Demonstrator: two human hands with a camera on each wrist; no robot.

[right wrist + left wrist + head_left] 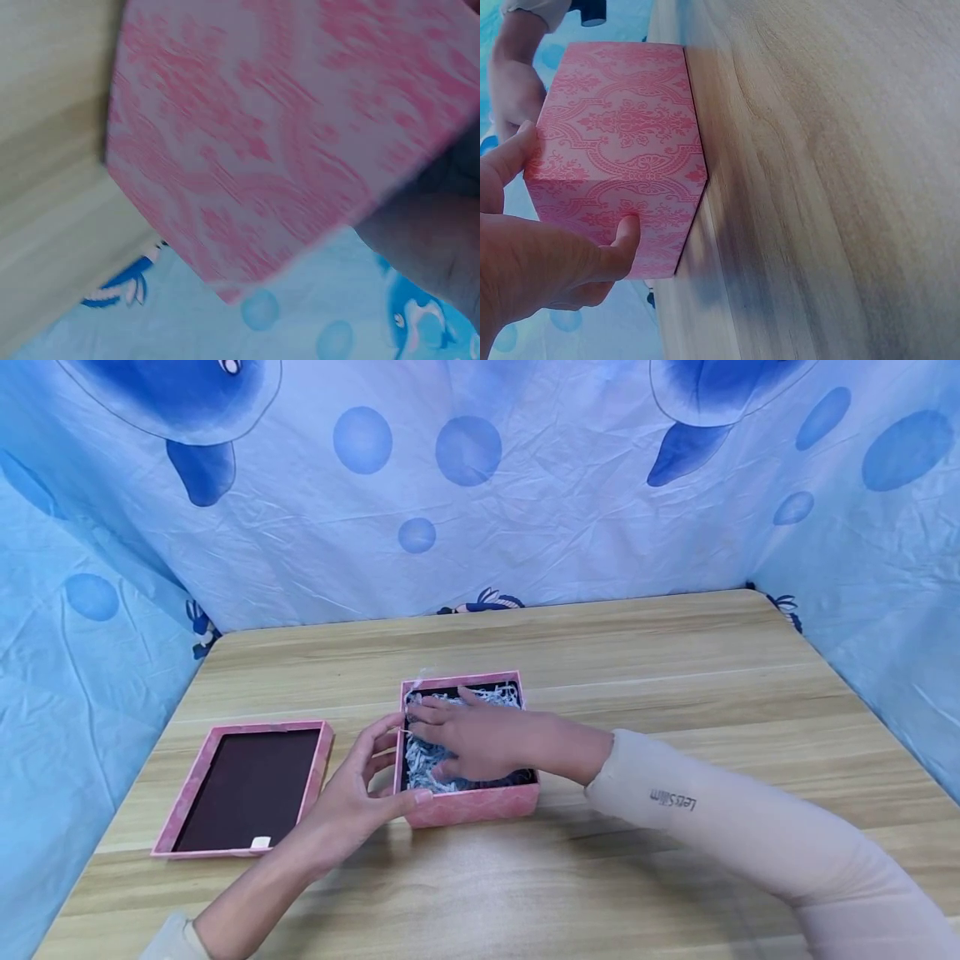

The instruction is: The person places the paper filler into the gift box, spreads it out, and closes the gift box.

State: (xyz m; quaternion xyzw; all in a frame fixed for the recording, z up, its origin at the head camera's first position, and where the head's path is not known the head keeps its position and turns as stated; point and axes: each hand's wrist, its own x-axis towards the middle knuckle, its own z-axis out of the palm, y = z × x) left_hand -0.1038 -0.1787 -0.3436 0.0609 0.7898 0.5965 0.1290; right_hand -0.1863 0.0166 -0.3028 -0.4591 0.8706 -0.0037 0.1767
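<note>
A pink patterned box (474,807) stands uncovered on the table, holding pale blue shredded paper (427,768) inside its dark-lined walls. My left hand (352,797) holds the box at its front left corner, thumb on the front and fingers along the left side. The left wrist view shows that hand (562,255) against the box's patterned walls (630,120). My right hand (480,739) lies over the shredded paper with its fingers spread. In the right wrist view the box wall (247,135) hides most of that hand.
Left of the box lies a pink-rimmed lid (322,760), its dark inside facing up, with a small white tag (260,842) near its front edge. The wooden table (675,677) ends at the back against a blue dolphin-print cloth (562,527), which also hangs on both sides.
</note>
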